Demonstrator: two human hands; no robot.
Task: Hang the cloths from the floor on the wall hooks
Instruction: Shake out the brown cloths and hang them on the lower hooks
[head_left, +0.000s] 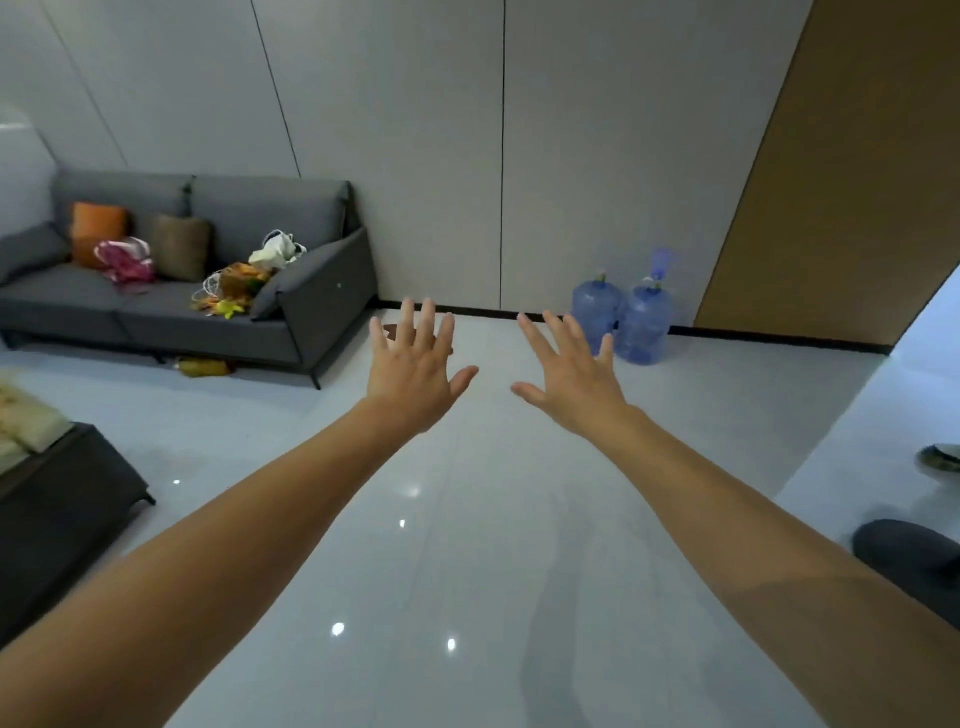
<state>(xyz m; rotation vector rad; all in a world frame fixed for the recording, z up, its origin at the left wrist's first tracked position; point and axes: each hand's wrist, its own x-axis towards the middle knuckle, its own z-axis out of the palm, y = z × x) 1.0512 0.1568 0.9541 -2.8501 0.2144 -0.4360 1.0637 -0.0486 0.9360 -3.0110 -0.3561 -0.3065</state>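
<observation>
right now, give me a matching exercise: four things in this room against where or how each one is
1 orange cushion
2 jugs
3 yellow item
4 left hand

a under the sofa
b fingers spread, holding nothing
c on the floor by the wall
d on the sofa

Pairs: 1-d, 2-c, 3-a, 4-b

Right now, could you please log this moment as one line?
left hand open, empty | right hand open, empty | wall hooks not in view
</observation>
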